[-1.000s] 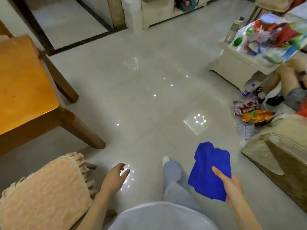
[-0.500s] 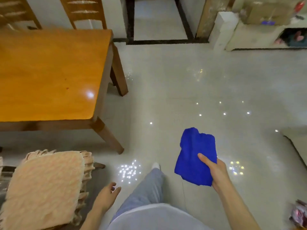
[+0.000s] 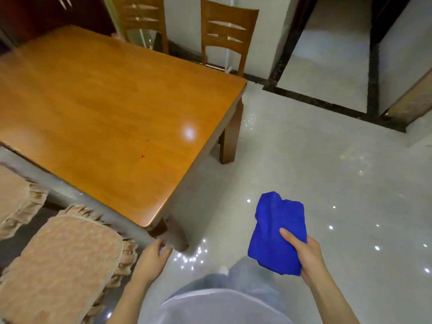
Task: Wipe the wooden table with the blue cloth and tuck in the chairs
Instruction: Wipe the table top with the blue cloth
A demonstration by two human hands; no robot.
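The wooden table (image 3: 105,97) fills the upper left, its top glossy with small red specks near the middle. My right hand (image 3: 304,256) holds the crumpled blue cloth (image 3: 278,232) over the floor, to the right of the table's near corner. My left hand (image 3: 152,258) hangs empty with loosely curled fingers just below that corner, beside a chair with a pink fringed cushion (image 3: 63,263). A second cushioned chair (image 3: 14,197) shows at the left edge. Two wooden chairs (image 3: 228,33) stand at the table's far side.
Shiny pale floor tiles (image 3: 327,171) spread to the right of the table. A dark-bordered doorway (image 3: 327,66) opens at the upper right. My leg in grey trousers (image 3: 252,274) stands between my hands.
My view has swung left and up, bringing the whole table top and the far chairs into sight. The right hand still holds the cloth; the left hand now sits near the table corner.
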